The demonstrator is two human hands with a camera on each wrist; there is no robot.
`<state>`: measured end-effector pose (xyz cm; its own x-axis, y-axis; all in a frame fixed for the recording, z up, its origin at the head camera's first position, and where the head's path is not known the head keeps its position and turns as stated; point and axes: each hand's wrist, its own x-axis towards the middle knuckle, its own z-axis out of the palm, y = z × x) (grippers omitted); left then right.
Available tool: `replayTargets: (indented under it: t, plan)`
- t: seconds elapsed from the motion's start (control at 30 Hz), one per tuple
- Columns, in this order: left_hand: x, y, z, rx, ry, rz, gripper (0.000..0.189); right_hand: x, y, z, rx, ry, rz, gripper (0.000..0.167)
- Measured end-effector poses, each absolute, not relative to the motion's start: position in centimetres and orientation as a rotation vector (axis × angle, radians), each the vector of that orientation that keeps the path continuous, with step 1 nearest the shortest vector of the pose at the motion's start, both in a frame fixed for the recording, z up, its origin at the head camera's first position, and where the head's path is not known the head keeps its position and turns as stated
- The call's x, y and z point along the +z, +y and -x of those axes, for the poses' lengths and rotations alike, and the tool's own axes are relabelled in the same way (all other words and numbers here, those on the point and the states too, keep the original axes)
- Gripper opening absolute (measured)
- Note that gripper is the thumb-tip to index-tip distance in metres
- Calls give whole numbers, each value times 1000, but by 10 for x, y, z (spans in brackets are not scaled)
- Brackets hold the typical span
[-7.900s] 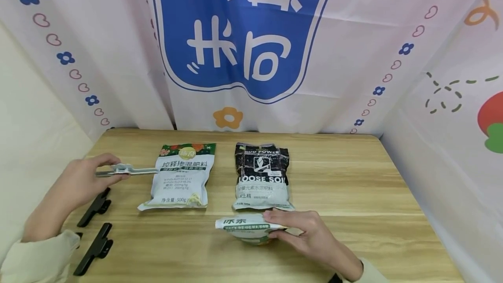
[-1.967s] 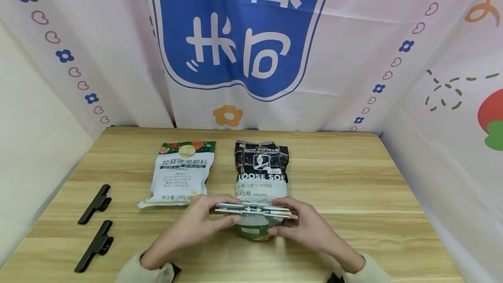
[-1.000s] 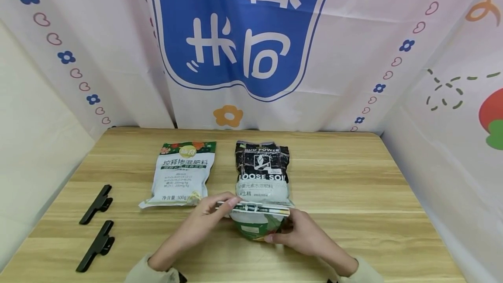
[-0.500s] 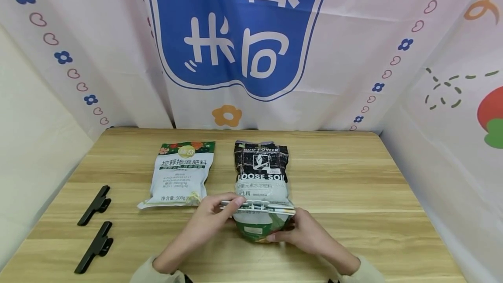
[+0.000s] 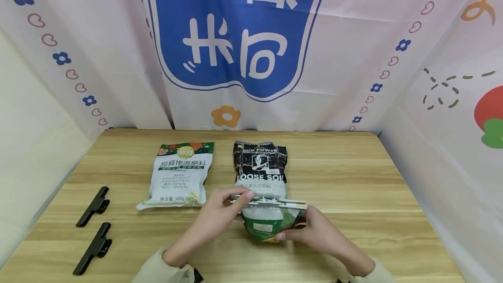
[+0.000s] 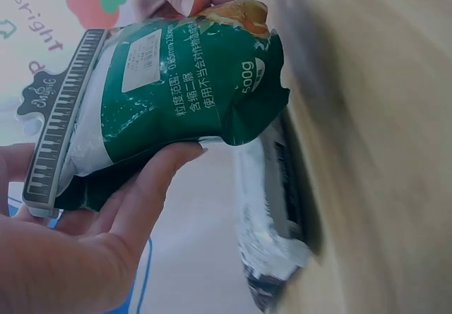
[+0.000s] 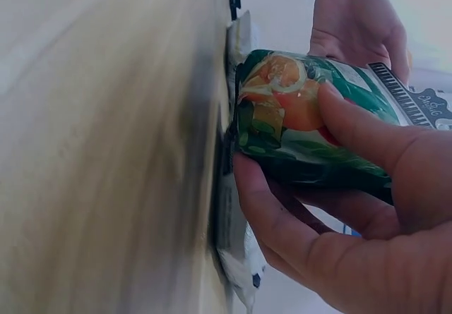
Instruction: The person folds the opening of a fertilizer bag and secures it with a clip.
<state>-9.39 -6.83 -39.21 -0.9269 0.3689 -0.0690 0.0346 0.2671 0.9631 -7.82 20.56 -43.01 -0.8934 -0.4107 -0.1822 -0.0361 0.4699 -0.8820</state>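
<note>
Atop the green bag (image 6: 169, 92) sits a piano-patterned clip (image 6: 64, 120).

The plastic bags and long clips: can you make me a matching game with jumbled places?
Things
1. Two long black clips
2. Black and grey plastic bag marked LOOSE SOIL
3. Long grey clip patterned like piano keys
4. Plump green and white plastic bag

Places
A. Across a bag's end
B. Held by the right hand
C. On the wooden table's left side
D. Right of the white plastic bag with a flowery green top

Right pairs: 1-C, 2-D, 3-A, 4-B
</note>
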Motion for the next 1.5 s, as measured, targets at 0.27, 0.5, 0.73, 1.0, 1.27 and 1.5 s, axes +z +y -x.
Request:
replayTargets:
  t: [0.27,0.5,0.73,1.0,1.27,1.5]
  plan:
    - [-380,-49,113,1696,2241,-398,35,-421,223,84,-1365,2392,338,32]
    - [-374,-30,133,1695,2160,-356,36,-417,240,89,-1381,2409,277,31]
    - [-373,-8,156,1703,2073,-299,36,-416,256,93,-1476,2313,126,42]
    - [-375,15,182,1719,1972,-221,30,-415,276,99,-1490,2295,44,48]
    - [-377,43,204,1694,1925,-126,40,-413,294,107,-1471,2332,-55,46]
    - [-386,65,219,1717,1908,-48,54,-416,311,119,-1445,2341,-53,47]
